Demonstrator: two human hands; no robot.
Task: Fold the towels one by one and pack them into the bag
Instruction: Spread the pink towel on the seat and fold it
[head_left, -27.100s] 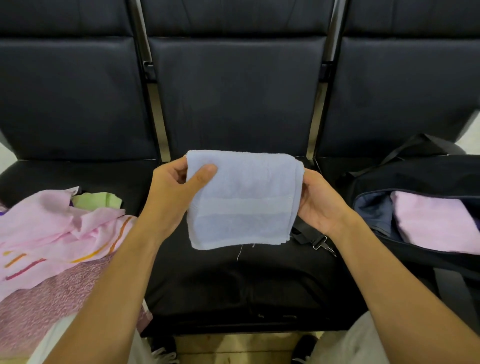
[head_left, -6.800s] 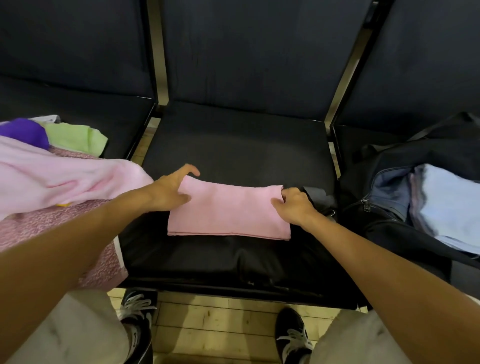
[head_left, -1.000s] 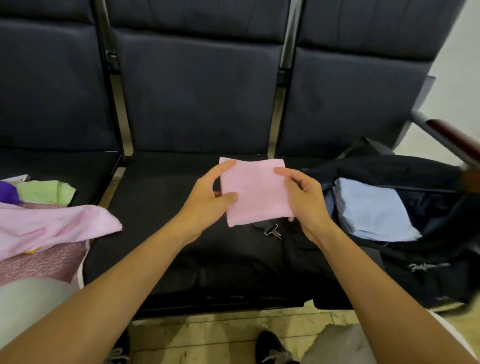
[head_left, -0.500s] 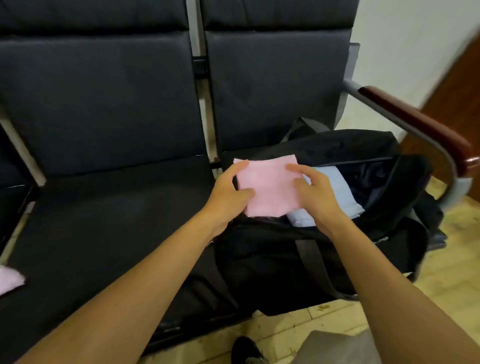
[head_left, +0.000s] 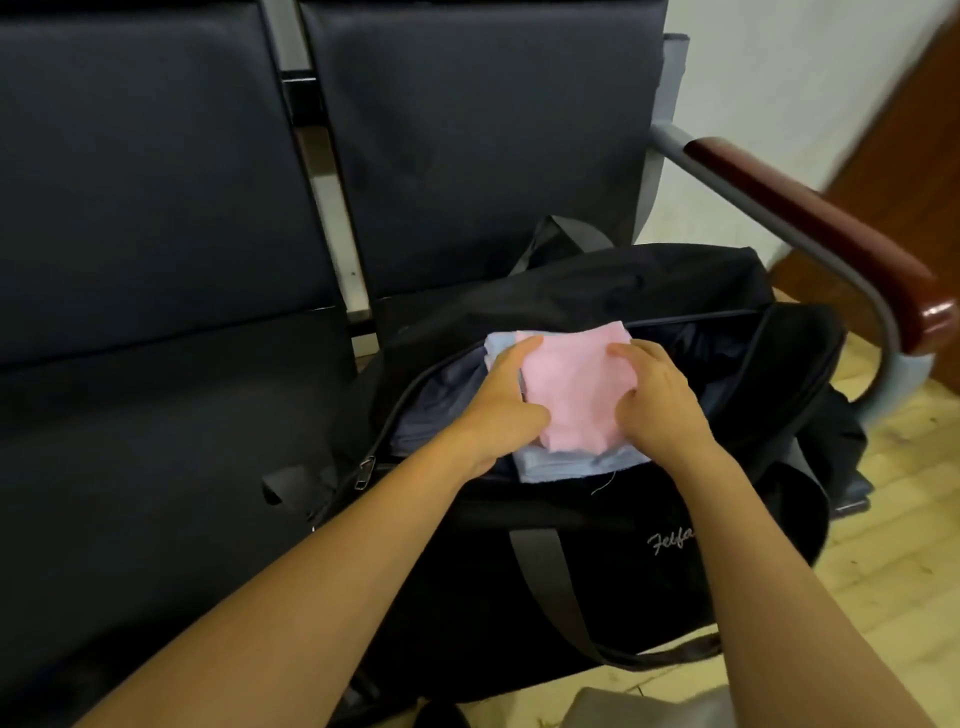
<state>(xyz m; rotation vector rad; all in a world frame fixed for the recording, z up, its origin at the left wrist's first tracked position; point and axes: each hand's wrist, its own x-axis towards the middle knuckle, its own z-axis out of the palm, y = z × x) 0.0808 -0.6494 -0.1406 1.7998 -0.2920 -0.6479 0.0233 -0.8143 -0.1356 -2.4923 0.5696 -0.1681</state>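
Observation:
A small folded pink towel (head_left: 571, 387) lies on top of a folded light blue towel (head_left: 576, 464) inside the open black bag (head_left: 597, 561), which sits on the right-hand seat. My left hand (head_left: 501, 400) grips the pink towel's left edge, thumb underneath its near side. My right hand (head_left: 657, 397) holds its right edge with the fingers on top. Both hands are within the bag's unzipped mouth.
A row of dark padded seats (head_left: 156, 415) runs to the left of the bag. A metal armrest with a reddish-brown wooden top (head_left: 810, 228) curves along the bag's right side. Pale wooden floor (head_left: 893, 519) lies beyond it. The bag's grey strap (head_left: 545, 571) hangs down its front.
Both hands have carried the pink towel from above the middle seat rightwards and lowered it into the bag onto the blue towel. The view has swung right; the unfolded pile is out of sight.

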